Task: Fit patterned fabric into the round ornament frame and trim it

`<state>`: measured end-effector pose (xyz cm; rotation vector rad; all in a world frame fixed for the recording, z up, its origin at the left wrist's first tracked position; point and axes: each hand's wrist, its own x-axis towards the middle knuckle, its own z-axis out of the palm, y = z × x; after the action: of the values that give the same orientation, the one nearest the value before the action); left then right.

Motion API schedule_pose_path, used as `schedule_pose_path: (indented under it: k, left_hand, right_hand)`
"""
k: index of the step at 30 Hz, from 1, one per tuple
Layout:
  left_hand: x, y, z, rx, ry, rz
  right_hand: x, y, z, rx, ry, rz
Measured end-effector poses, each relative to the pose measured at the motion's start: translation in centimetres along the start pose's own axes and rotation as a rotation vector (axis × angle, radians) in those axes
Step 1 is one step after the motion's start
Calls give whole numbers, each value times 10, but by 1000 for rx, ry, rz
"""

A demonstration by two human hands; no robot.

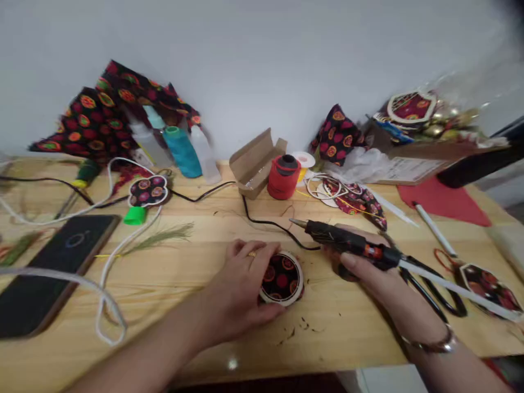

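My left hand (249, 289) is closed around the left side of a round, fabric-covered ornament (282, 277) lying on the wooden table. Dark cloth with red and orange fruit prints fills the ornament, and a cream cord runs round its rim. In my right hand (368, 273) is a black hot glue gun (347, 240), gripped by its handle. Its metal nozzle points left, above and to the right of the ornament. A long white glue stick (454, 286) sticks out from the gun's back end. Black-handled scissors (434, 292) lie partly hidden under my right hand and wrist.
A phone (57, 267) and looped white cord (107, 273) lie at left. Toward the wall stand bottles, a teal thread spool (183, 152), a small open carton (257, 164) and a red thread cone (284, 177). A cardboard box (417, 164) holds gold baubles. Another ornament (491, 286) lies far right.
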<state>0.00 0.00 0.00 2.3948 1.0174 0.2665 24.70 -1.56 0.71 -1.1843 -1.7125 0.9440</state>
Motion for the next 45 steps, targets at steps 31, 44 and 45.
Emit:
schedule_pose_path:
  k: [31, 44, 45]
  left_hand:
    - [-9, -2, -7, -131, -36, -51]
    - [-11, -5, -4, -161, -4, -38]
    - [-11, -6, -3, -158, 2, -34]
  right_hand:
    - [39, 1, -17, -681, -385, -177]
    - [45, -1, -21, -947, -571, -249]
    - [46, -1, -22, -953, -571, -252]
